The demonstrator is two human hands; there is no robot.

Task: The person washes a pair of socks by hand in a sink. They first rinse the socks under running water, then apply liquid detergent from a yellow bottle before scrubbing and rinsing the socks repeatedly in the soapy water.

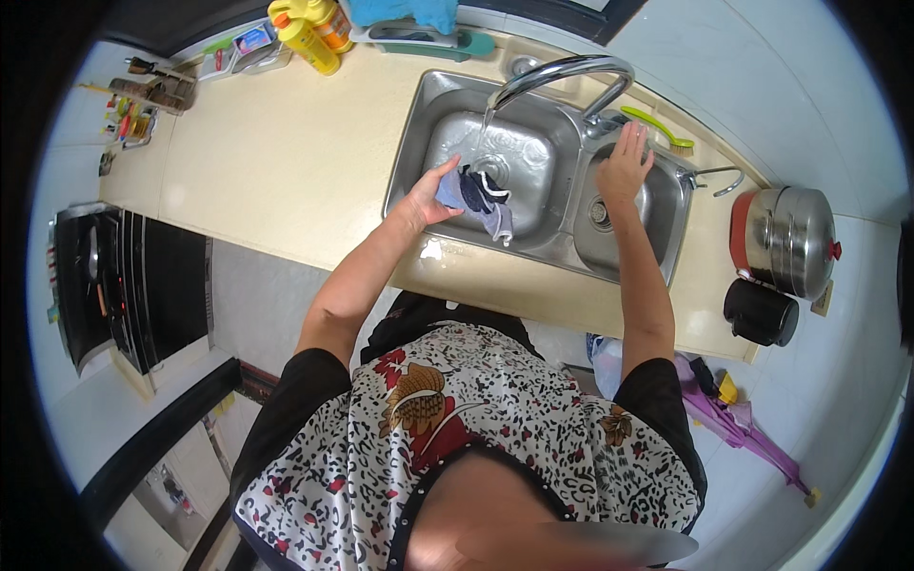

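My left hand (430, 196) grips a crumpled blue-grey and navy cloth (480, 196) with white edging, over the near left part of the large basin of a steel double sink (564, 168). A thin stream of water (486, 127) falls from the chrome faucet (564, 66) just beyond the cloth, and shallow water ripples on the basin floor. My right hand (623, 171), fingers extended, hangs above the smaller basin beside the faucet's base. Whether its fingertips touch the faucet handle is hard to tell. The drain strainer (601, 213) shows below that wrist.
A green-handled brush (660, 128) lies behind the sink, near a small second tap (728, 182). At the right stand a steel steamer pot (789, 239) and a black canister (761, 312). Yellow bottles (307, 43) line the back of the beige countertop (285, 143).
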